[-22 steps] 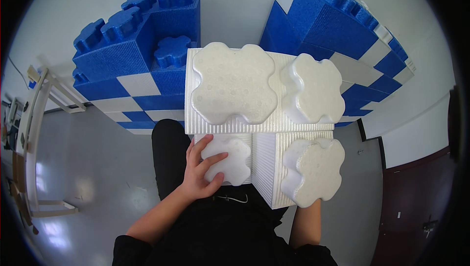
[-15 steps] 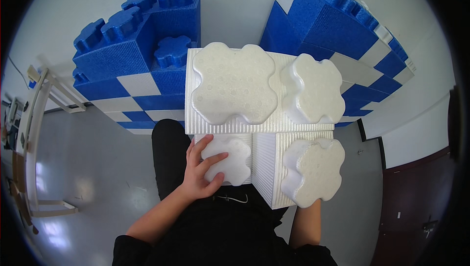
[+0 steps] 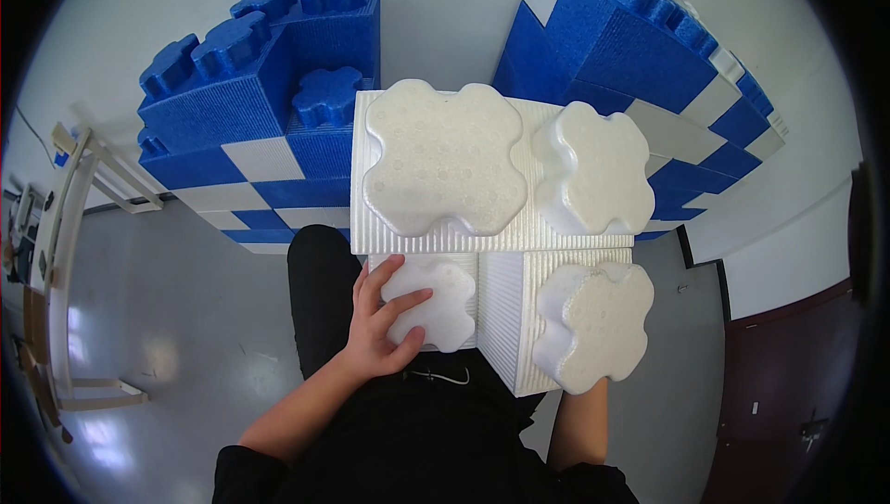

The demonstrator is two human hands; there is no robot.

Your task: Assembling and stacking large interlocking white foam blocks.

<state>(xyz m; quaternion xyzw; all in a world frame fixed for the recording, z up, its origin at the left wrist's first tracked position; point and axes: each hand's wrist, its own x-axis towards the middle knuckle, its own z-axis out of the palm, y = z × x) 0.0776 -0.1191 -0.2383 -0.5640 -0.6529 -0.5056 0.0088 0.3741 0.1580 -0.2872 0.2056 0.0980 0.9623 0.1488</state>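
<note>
A stack of big white foam building blocks is right in front of my body. Its far block (image 3: 408, 242) is ribbed and carries two clover-shaped studs. Nearer me, on the right, a raised block with one stud (image 3: 598, 328) stands beside a lower block with a smaller-looking stud (image 3: 445, 272) on the left. My left hand (image 3: 382, 326) is curved over that lower stud, fingers bent and a little apart, gripping it. The right forearm (image 3: 581, 422) runs up under the right block, which hides my right hand and its fingers.
Walls of blue and white blocks stand behind on the left (image 3: 218, 110) and the right (image 3: 640, 54). A white-framed table (image 3: 69, 198) is at the far left. A dark red door (image 3: 788, 393) is at the right. My black-clad leg (image 3: 315, 291) shows beside the stack.
</note>
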